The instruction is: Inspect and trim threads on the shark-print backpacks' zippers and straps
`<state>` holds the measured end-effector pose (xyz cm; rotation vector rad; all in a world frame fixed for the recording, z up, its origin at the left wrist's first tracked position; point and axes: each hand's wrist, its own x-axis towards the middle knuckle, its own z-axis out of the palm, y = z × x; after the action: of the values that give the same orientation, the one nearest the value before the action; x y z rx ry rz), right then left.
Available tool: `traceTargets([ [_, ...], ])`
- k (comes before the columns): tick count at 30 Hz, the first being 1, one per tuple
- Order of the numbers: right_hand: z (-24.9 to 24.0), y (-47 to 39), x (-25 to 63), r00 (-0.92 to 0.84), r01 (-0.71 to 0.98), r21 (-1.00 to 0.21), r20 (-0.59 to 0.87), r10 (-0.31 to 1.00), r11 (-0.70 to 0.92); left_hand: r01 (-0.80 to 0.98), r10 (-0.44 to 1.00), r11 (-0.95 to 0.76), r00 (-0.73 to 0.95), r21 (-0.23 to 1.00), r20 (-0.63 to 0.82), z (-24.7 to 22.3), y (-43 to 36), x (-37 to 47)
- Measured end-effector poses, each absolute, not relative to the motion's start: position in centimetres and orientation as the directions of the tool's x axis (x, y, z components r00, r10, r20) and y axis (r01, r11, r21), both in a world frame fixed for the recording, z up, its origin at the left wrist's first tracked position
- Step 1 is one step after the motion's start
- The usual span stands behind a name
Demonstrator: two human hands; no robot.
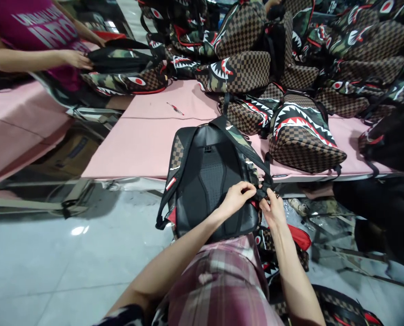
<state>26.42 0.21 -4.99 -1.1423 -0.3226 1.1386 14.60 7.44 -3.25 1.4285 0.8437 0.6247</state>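
A backpack [207, 181] lies across my lap and the table edge, its black padded back facing up. Both hands are at its right side, on the black shoulder strap [261, 192]. My left hand [238, 195] pinches the strap from the left, thumb and fingertips together. Just to the right, my right hand [272, 206] grips the same strap near what looks like its buckle; small details there are hidden by the fingers. The other shoulder strap [166, 199] hangs loose at the backpack's left side.
Checkered shark-mouth backpacks [304, 131] are piled along the back and right of the pink table [137, 145]. Small red snips [175, 108] lie on it. At the left, a person in a magenta shirt [35, 27] handles another backpack [130, 79]. More bags [341, 305] are low at my right.
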Motion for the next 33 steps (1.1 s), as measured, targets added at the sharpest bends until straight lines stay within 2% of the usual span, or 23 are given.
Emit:
traceTargets([
  [4, -4.9, 0.6, 27.1, 0.437, -0.578, -0.815, -0.360, 0.824, -0.050, 0.099, 0.765, 0.320, 0.560, 0.942, -0.319, -3.8, 8.2, 15.8],
  [6, -4.9, 0.8, 27.5, 0.431, -0.616, -0.786, -0.390, 0.813, -0.051, 0.105, 0.765, 0.380, 0.523, 0.919, -0.376, -3.9, 8.2, 15.8],
  [8, -5.0, 0.9, 28.0, 0.418, -0.649, -0.759, -0.418, 0.807, -0.057, 0.117, 0.822, 0.251, 0.498, 0.961, -0.276, -3.9, 8.0, 15.6],
  [10, -5.1, 1.2, 28.4, 0.397, -0.676, -0.732, -0.455, 0.797, -0.082, 0.111, 0.845, -0.002, 0.531, 0.994, -0.058, -3.7, 7.9, 15.5],
  [12, -5.3, 1.4, 28.9, 0.357, -0.693, -0.706, -0.514, 0.780, -0.148, 0.076, 0.772, -0.210, 0.625, 0.975, 0.117, -3.5, 8.0, 15.7],
  [13, -5.4, 1.6, 29.2, 0.334, -0.696, -0.694, -0.542, 0.771, -0.186, 0.059, 0.721, -0.262, 0.675, 0.963, 0.155, -3.3, 8.3, 15.9],
  [19, -6.2, 2.3, 31.2, 0.249, -0.643, -0.685, -0.610, 0.752, -0.342, 0.082, 0.489, -0.384, 0.863, 0.920, 0.127, -3.2, 10.7, 18.0],
  [23, -7.2, 1.9, 32.0, 0.334, -0.552, -0.758, -0.583, 0.741, -0.348, 0.029, 0.348, -0.550, 0.916, 0.834, 0.197, -4.0, 11.5, 19.2],
  [26, -7.7, 0.7, 32.5, 0.417, -0.473, -0.816, -0.540, 0.731, -0.332, 0.005, 0.326, -0.547, 0.922, 0.837, 0.207, -4.7, 11.6, 19.8],
  [28, -7.7, -0.7, 32.7, 0.512, -0.367, -0.873, -0.478, 0.714, -0.322, 0.032, 0.356, -0.499, 0.919, 0.866, 0.171, -4.9, 11.6, 20.0],
  [30, -7.4, -2.4, 32.7, 0.662, -0.063, -0.939, -0.293, 0.689, -0.338, 0.080, 0.393, -0.447, 0.912, 0.891, 0.116, -5.0, 11.7, 20.2],
  [31, -7.2, -3.3, 32.6, 0.703, 0.146, -0.922, -0.158, 0.693, -0.359, 0.098, 0.404, -0.427, 0.910, 0.899, 0.092, -5.0, 11.8, 20.2],
  [33, -6.9, -4.7, 32.3, 0.660, 0.520, -0.770, 0.088, 0.746, -0.369, 0.118, 0.405, -0.406, 0.912, 0.906, 0.063, -4.9, 11.9, 20.3],
])
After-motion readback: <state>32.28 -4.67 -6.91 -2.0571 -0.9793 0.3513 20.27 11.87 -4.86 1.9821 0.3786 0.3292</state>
